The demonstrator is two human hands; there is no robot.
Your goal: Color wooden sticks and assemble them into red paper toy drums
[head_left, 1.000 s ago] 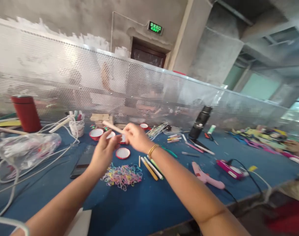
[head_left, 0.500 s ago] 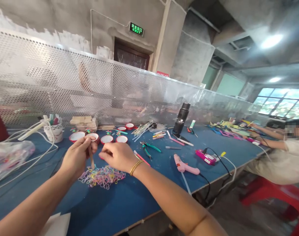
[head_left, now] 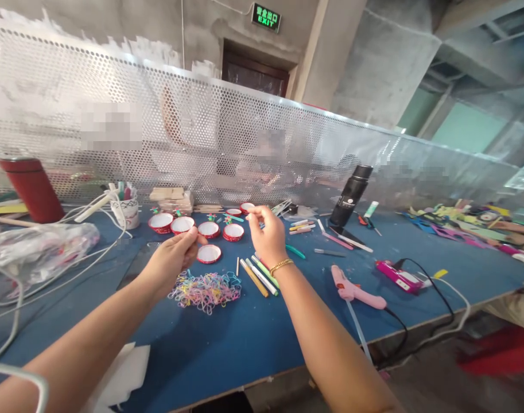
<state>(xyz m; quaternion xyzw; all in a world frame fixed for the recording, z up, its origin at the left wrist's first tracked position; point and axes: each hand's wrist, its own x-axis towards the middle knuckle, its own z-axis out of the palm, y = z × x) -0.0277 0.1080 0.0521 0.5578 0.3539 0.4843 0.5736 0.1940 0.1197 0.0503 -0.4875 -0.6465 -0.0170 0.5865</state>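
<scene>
My left hand [head_left: 175, 258] is closed, thumb against the fingers. A small brown end of a wooden stick [head_left: 202, 238] shows at its fingertips; the rest is hidden. My right hand [head_left: 268, 235], with a gold bracelet at the wrist, is raised with its fingertips pinched together; what they hold, if anything, I cannot make out. Close behind it is a small red-rimmed round cap [head_left: 247, 207]. A shallow red-and-white round lid [head_left: 209, 253] lies just right of my left hand. Below it spreads a pile of small pastel elastic bands [head_left: 208, 291].
More red-rimmed lids [head_left: 160, 222] stand behind my hands. Markers [head_left: 255, 278] lie beside the bands. Rightward are a pink glue gun [head_left: 356, 291], a magenta power strip [head_left: 398, 276] and a black bottle [head_left: 351, 198]. Leftward are white cables [head_left: 85, 258], a plastic bag [head_left: 42, 246] and a red flask [head_left: 33, 189].
The view has turned left. My hands have moved apart, the right one lifting away from the bands, uncovering a lid and markers. The stick in my left hand shows less.
</scene>
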